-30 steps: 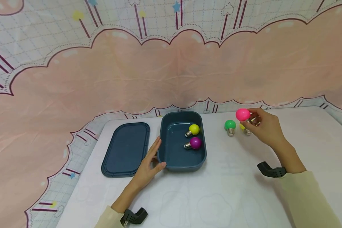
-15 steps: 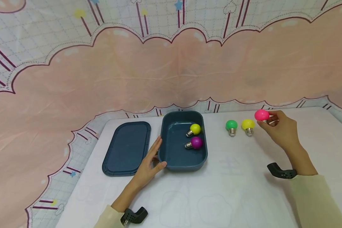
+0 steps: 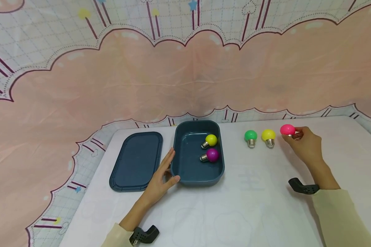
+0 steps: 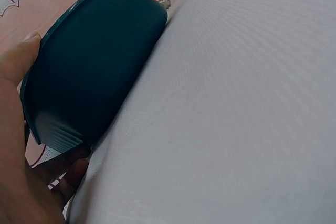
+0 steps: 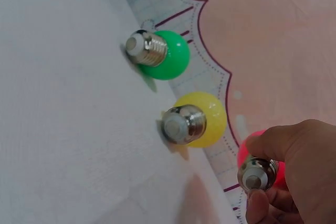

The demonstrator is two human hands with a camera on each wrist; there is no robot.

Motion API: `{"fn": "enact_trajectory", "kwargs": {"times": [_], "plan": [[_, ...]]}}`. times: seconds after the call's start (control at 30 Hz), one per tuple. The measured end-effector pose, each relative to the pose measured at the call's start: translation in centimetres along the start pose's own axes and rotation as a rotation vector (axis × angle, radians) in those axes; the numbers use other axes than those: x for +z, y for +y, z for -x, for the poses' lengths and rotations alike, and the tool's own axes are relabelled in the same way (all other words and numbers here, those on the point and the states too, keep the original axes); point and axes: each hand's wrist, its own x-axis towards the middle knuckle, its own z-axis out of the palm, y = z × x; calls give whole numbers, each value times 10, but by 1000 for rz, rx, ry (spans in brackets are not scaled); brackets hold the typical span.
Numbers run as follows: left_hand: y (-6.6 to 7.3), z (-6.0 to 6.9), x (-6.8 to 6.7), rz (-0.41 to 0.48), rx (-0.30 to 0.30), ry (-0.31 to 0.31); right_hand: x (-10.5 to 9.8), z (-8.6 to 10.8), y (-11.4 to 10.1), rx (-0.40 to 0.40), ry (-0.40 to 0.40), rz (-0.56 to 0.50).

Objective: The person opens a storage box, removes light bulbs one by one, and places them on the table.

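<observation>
My right hand [image 3: 306, 145] pinches a pink light bulb [image 3: 287, 129] by its metal base, at the right end of a row with a green bulb [image 3: 250, 136] and a yellow bulb [image 3: 268, 135]. In the right wrist view, thumb and fingers grip the pink bulb's screw base [image 5: 256, 174]; whether it touches the table cannot be told. My left hand [image 3: 159, 181], fingers extended, rests against the left side and near corner of a dark blue plastic box [image 3: 191, 175]. Inside that box lie another yellow bulb [image 3: 211, 140] and a purple bulb [image 3: 212, 155].
A dark blue lid [image 3: 137, 163] lies flat on the white table [image 3: 235, 212], left of the box. Behind the table's far edge hangs a pink and white patterned cloth [image 3: 173, 79].
My right hand has moved right with the pink bulb, past the yellow bulb, then lowered slightly. The yellow bulb it partly covered now shows whole. My left hand stays at the box.
</observation>
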Motion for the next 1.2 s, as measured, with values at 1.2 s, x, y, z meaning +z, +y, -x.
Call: {"fn": "enact_trajectory", "kwargs": {"times": [1.2], "plan": [[0, 0, 0, 3, 3, -1, 22, -2, 18, 20, -26, 56]]}}
